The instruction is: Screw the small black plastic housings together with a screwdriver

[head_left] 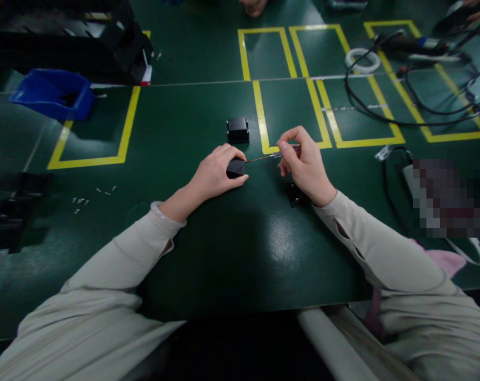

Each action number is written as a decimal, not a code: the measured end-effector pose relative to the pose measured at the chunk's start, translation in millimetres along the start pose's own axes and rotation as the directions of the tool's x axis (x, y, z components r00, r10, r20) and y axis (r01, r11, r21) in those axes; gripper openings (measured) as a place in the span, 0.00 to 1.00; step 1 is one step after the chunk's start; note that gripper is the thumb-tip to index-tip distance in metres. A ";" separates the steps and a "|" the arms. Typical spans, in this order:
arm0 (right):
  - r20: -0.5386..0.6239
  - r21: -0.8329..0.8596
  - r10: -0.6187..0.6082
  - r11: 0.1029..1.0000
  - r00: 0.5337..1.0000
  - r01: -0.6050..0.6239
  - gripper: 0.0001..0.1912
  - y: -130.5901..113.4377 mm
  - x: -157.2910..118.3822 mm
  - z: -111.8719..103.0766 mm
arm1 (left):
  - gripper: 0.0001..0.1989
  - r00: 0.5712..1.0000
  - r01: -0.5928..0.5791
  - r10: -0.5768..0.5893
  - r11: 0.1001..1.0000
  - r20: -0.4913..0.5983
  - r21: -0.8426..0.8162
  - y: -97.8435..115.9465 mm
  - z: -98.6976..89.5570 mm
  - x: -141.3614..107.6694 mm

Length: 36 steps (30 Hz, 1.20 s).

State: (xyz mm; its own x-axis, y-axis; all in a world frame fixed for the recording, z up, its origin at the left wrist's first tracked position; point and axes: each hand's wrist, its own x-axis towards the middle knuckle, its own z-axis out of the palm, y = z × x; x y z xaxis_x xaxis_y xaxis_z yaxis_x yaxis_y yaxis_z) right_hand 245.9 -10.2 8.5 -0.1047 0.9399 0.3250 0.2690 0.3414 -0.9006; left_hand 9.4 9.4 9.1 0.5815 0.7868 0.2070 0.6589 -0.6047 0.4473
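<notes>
My left hand (218, 172) is closed around a small black box-shaped part (235, 168) on the green table, thumb and fingers on opposite sides. In my right hand (303, 164) is a screwdriver (277, 154), its handle partly hidden by the fingers. The thin shaft points left, and its tip meets the right side of the black part. Just beyond my left hand sits another black box-shaped part (238, 130) with small shiny bits at its corners. Under my right wrist lies a further black piece (295, 194), partly covered.
Small screws (80, 201) lie scattered at left, near black parts (10, 217). A blue bin (53, 94) stands beside black trays (65, 42). At right are a cabled tool (414, 45), a white ring (362, 61) and a blurred-out device (450, 198). Another person's hand (254, 6) shows at the far edge.
</notes>
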 end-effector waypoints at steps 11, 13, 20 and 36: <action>-0.002 -0.018 0.001 1.000 1.000 -0.001 0.12 -0.6 0.2 -0.5 | 0.15 1.000 -0.003 0.003 1.000 0.001 -0.004 -0.1 -0.3 0.1; 0.000 -0.006 -0.008 1.000 1.000 0.008 0.10 -0.7 0.0 -0.3 | 0.15 1.000 -0.004 0.004 1.000 0.003 -0.004 -0.4 -0.2 0.0; -0.003 0.010 -0.025 1.000 1.000 0.025 0.10 1.0 0.6 0.1 | 0.15 1.000 0.002 -0.002 1.000 0.005 0.002 -0.3 -0.2 0.1; 0.015 -0.007 0.009 1.000 1.000 -0.009 0.13 -2.9 -0.4 -0.2 | 0.15 1.000 -0.004 0.004 1.000 -0.001 -0.002 -0.1 -0.1 -0.5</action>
State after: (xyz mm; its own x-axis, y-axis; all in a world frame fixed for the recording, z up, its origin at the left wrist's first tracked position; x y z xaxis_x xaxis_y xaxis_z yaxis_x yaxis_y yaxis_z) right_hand 245.4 -11.5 11.0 -0.1164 0.9428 0.3125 0.2768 0.3329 -0.9014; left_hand 9.0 9.0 9.0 0.5840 0.7842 0.2098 0.6554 -0.6080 0.4481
